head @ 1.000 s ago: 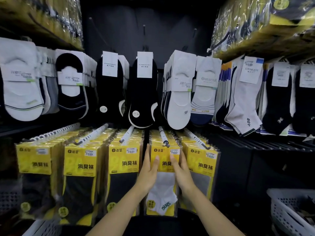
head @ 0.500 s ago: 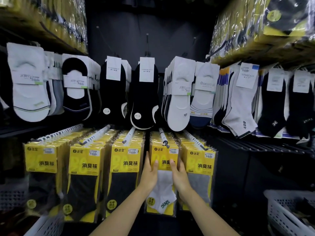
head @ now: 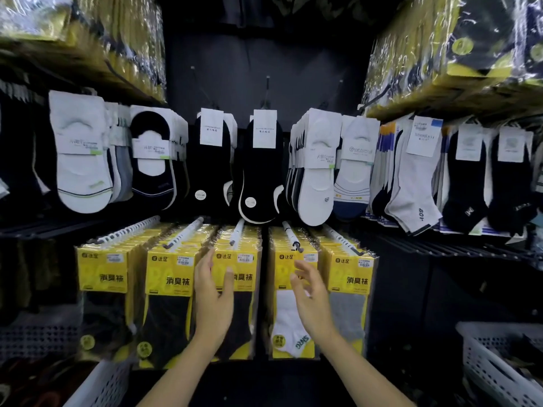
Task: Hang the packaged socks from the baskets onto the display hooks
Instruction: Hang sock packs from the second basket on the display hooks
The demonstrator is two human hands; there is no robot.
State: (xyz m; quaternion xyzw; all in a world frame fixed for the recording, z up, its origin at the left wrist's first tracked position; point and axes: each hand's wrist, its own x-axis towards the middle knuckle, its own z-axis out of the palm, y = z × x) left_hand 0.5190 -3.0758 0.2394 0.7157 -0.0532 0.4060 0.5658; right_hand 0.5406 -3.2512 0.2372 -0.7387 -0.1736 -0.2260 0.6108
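Several rows of yellow packaged socks hang on white display hooks [head: 291, 235] in the lower tier. The front pack with a white sock [head: 289, 330] hangs on the fourth hook. My left hand [head: 213, 292] is open with fingers apart, in front of the neighbouring pack with a dark sock [head: 238, 277]. My right hand [head: 313, 295] is open too, hovering over the right side of the white-sock pack, holding nothing. A white basket [head: 499, 368] sits at the lower right and another white basket [head: 100, 386] at the lower left.
Loose white, black and grey socks [head: 316, 171] with paper tags hang in the upper tier. Plastic-wrapped yellow bundles [head: 452, 51] fill the top shelves left and right. A black wire shelf [head: 440, 245] juts out on the right.
Both hands have come off the white-sock pack, which stays on its hook. My left hand has moved left in front of the dark-sock pack and both hands have spread open.
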